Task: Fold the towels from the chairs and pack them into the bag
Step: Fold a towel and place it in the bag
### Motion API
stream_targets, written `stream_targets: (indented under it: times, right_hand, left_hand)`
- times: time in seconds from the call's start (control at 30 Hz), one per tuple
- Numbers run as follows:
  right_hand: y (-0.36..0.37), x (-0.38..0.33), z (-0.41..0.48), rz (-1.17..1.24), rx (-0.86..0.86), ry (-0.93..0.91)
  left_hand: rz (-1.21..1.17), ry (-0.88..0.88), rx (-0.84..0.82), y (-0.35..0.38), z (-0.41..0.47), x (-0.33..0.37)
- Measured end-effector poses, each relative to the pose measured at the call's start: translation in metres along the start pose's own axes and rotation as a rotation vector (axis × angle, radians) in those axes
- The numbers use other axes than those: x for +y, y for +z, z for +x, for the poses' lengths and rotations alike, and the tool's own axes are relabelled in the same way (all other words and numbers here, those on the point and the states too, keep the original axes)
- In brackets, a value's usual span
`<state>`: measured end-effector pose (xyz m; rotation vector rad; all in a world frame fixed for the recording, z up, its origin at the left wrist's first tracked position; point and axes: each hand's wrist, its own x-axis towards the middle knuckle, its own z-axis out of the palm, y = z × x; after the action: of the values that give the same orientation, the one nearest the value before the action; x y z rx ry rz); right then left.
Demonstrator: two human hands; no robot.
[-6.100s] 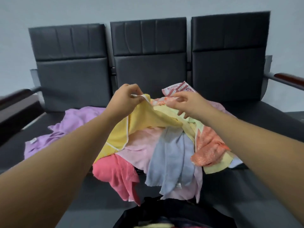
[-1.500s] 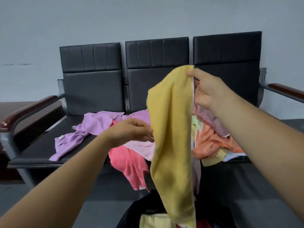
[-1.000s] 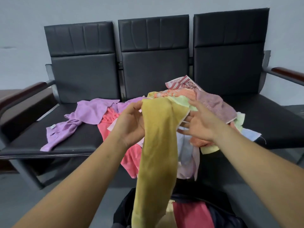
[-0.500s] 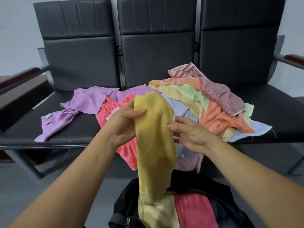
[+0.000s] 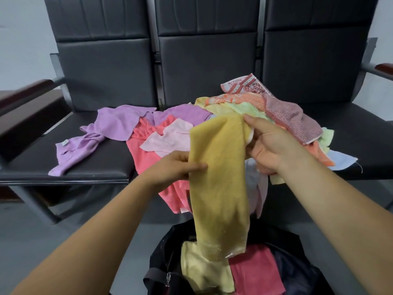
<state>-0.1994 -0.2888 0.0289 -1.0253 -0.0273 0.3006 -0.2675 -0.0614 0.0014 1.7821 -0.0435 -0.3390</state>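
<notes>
Left hand (image 5: 174,168), right hand (image 5: 271,148) — fingers (image 5: 254,122) curled, gripping.

Long mustard terry towel (image 5: 219,177) hanging over the open black fabric bag (image 5: 158,260), crumpled multicoloured towel heap (image 5: 293,120) on the black padded chairs (image 5: 208,67) behind, lilac cloth towel (image 5: 119,124) leftmost

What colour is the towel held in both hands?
Mustard yellow; the towel shows best in the head view, hanging over the bag.

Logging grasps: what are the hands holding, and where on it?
The yellow towel: right hand pinches its top end; left hand grips its left edge lower down.
</notes>
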Motion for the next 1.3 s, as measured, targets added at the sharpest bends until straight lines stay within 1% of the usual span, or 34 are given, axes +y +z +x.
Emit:
stream_targets:
  times: [0.07,0.13,0.23,0.3,0.33,0.4,0.47,0.53,0.6,0.67,0.7,0.8,0.87,0.9,0.97,1.07,1.1,1.13,1.2,1.27,1.3]
  right_hand:
    - [-0.006,-0.004,-0.001,0.021,0.037,-0.003]
    - [-0.01,-0.002,-0.004,-0.006,-0.02,0.031]
    - [-0.013,0.022,-0.01,-0.196,-0.19,0.23]
    - [-0.014,0.038,-0.014,-0.199,-0.249,0.344]
    - [-0.014,0.039,-0.014,-0.166,-0.253,0.356]
    - [-0.015,0.033,-0.013,-0.073,-0.275,0.333]
    - [-0.019,0.025,-0.01,-0.018,-0.329,0.326]
    - [-0.029,0.024,-0.007,-0.073,-0.377,0.4]
    - [-0.038,0.025,-0.006,-0.211,-0.354,0.467]
    - [-0.039,0.023,-0.004,-0.286,-0.269,0.438]
    - [-0.037,0.02,-0.003,-0.272,-0.206,0.391]
    - [-0.038,0.013,0.004,-0.191,-0.094,0.167]
    - [-0.037,0.012,0.006,-0.135,-0.052,0.062]
    - [-0.037,0.012,0.006,-0.106,-0.043,0.044]
    - [-0.035,0.015,0.003,-0.104,-0.055,0.095]
    - [-0.034,0.018,-0.004,-0.262,-0.15,0.273]
    - [-0.034,0.018,-0.005,-0.312,-0.16,0.291]
    - [-0.034,0.018,-0.004,-0.32,-0.144,0.265]
    - [-0.034,0.014,-0.001,-0.238,-0.079,0.145]
    - [-0.03,0.008,-0.001,-0.204,-0.024,0.022]
    - [-0.027,0.005,-0.002,-0.218,-0.004,-0.021]
  left_hand:
    - [-0.128,0.021,-0.008,0.003,-0.002,0.004]
    - [-0.306,0.053,-0.001,0.009,-0.003,0.008]
    - [-0.526,0.093,0.075,0.015,-0.004,0.019]
    - [-0.624,0.072,0.125,0.012,-0.002,0.023]
    - [-0.659,0.062,0.141,0.009,-0.001,0.023]
    - [-0.684,0.072,0.121,0.0,-0.003,0.023]
    - [-0.656,0.123,0.042,-0.007,-0.004,0.021]
    - [-0.639,0.181,0.008,-0.01,-0.004,0.018]
    - [-0.619,0.211,0.049,-0.009,-0.003,0.015]
    - [-0.557,0.204,0.12,-0.008,-0.001,0.014]
    - [-0.517,0.197,0.156,-0.009,0.0,0.014]
    - [-0.437,0.18,0.214,-0.011,0.001,0.015]
    - [-0.488,0.185,0.2,-0.007,-0.001,0.018]
    - [-0.54,0.191,0.193,-0.004,-0.001,0.019]
    - [-0.631,0.21,0.188,0.001,0.001,0.023]
    - [-0.698,0.244,0.178,0.002,0.002,0.028]
    - [-0.698,0.26,0.168,0.001,0.002,0.029]
    - [-0.687,0.277,0.156,-0.002,0.001,0.029]
    - [-0.603,0.305,0.135,-0.01,0.0,0.026]
    - [-0.405,0.307,0.165,-0.019,0.0,0.024]
    - [-0.279,0.3,0.209,-0.022,-0.002,0.024]
